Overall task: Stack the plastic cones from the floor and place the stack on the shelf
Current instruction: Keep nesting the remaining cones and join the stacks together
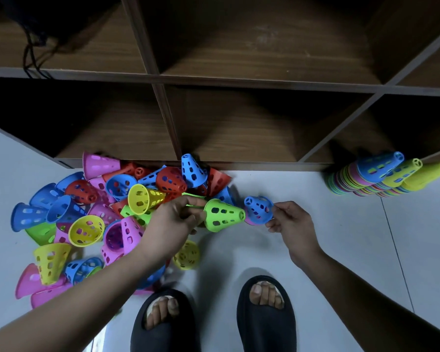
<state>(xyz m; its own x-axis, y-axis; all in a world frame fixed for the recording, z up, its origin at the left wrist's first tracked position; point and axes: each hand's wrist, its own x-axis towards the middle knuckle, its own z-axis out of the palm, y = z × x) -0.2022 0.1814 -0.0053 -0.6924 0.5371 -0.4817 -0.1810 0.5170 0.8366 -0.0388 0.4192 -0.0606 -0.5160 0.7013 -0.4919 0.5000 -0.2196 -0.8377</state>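
My left hand (174, 219) pinches the wide rim of a green perforated cone (221, 215), whose narrow tip points right. My right hand (289, 219) pinches a blue cone (259, 209) with a pink one nested under it, its tip pointing left, close to the green cone's tip. A loose pile of cones (91, 212) in blue, red, pink, yellow and green lies on the floor to the left. Finished cone stacks (374, 177) lie on their sides at the right, against the shelf base. The wooden shelf (239, 128) with open cubbies stands in front.
My two feet in black slides (264, 316) stand on the pale tiled floor (341, 224) just below the hands. A yellow cone (187, 255) lies alone near my left wrist. Dark cords (33, 62) hang in the upper left cubby.
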